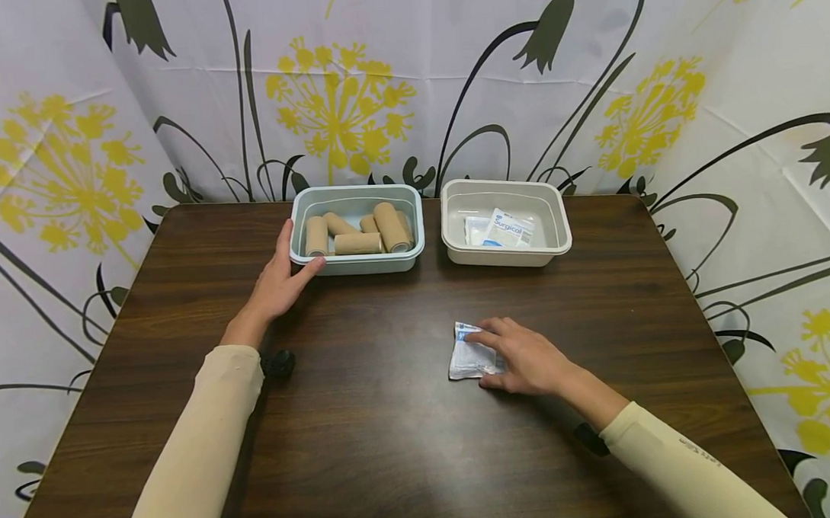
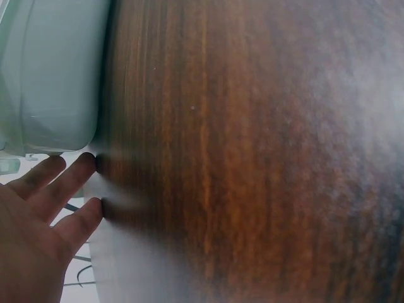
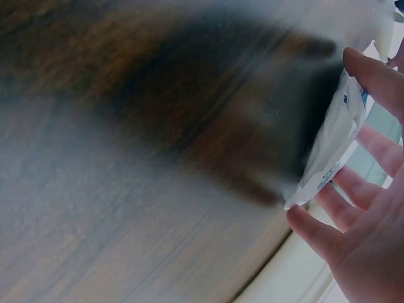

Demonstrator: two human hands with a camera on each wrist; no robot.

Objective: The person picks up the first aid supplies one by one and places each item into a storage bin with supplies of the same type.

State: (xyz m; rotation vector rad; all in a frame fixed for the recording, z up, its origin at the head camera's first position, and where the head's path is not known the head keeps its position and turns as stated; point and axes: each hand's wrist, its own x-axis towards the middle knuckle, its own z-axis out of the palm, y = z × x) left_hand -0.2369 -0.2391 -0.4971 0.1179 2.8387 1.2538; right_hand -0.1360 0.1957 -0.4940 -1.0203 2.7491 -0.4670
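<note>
In the head view, my left hand (image 1: 278, 283) rests at the near left corner of a pale blue bin (image 1: 367, 267), its fingers along the side and its thumb by the front rim. Those fingers look fairly straight in the left wrist view. Several tan rolls, which look like bandage rolls (image 1: 358, 243), lie in this bin. Farther right, my right hand (image 1: 528, 359) holds a flat white-and-blue packet (image 1: 469, 358) low over the table, thumb at one edge and fingers at the other. The right wrist view shows the packet (image 3: 334, 139) edge-on between thumb and fingers.
A cream bin (image 1: 504, 257) stands right of the blue one and contains white packets (image 1: 510, 228), one printed "Surgical". Both bins are at the far edge of the dark wooden table (image 1: 366, 443). A floral curtain (image 1: 395, 84) hangs behind and at the sides.
</note>
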